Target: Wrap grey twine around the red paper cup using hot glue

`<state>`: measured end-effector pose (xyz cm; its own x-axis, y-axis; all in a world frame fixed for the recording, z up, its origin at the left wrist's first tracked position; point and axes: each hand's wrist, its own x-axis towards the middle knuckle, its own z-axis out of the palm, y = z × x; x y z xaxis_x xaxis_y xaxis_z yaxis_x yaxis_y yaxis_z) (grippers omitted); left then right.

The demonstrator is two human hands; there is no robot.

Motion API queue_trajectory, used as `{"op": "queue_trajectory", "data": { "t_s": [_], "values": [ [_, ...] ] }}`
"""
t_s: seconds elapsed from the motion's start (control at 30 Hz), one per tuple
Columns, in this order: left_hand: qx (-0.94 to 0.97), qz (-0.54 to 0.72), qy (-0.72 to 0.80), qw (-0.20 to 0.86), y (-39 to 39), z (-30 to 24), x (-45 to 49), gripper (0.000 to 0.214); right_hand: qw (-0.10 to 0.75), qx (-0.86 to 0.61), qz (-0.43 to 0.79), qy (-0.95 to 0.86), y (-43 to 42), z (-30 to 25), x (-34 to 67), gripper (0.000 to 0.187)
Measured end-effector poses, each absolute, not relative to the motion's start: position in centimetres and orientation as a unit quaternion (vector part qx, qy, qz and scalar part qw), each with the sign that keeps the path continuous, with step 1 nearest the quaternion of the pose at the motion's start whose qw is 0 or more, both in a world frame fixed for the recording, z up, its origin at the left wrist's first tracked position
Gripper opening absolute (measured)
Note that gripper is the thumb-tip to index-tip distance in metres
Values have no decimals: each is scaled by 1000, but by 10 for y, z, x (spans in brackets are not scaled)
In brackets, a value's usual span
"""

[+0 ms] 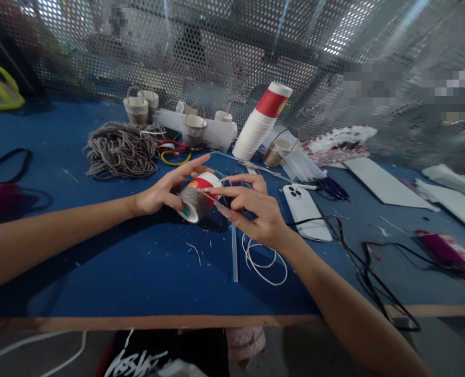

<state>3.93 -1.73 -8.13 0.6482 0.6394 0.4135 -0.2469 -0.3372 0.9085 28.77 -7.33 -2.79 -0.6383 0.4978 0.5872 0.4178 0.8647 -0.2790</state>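
A red and white paper cup (201, 196) lies on its side over the blue table (138, 262), its lower part wrapped in grey-brown cord. My left hand (165, 191) grips the cup from the left, thumb and fingers around it. My right hand (251, 209) is at the cup's right side, fingers pinched against the cord wrapping and the cup's red band. A white cord loop (263, 259) and a clear glue stick (234, 251) lie just below my right wrist.
A tangle of grey cord (120, 149) lies back left. Cord-wrapped cups with handles (138, 107) and a stack of paper cups (261, 123) stand by the perforated screen. A white phone (306, 212), black cables (358, 256), scissors (173, 149) and white sheets (385, 186) lie on the right.
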Motion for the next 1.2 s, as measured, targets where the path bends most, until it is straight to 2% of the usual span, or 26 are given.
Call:
{"op": "queue_trajectory", "data": {
  "t_s": [0.27,0.77,1.2],
  "values": [
    [681,411,132,592,-16,-84,40,99,363,-231,30,-902,-72,-29,290,26],
    [678,421,148,584,-13,-88,42,94,380,-223,-31,-897,-72,-27,290,24],
    [605,441,109,653,-11,-87,45,91,388,-195,-62,-899,-71,-30,291,24]
  ]
}}
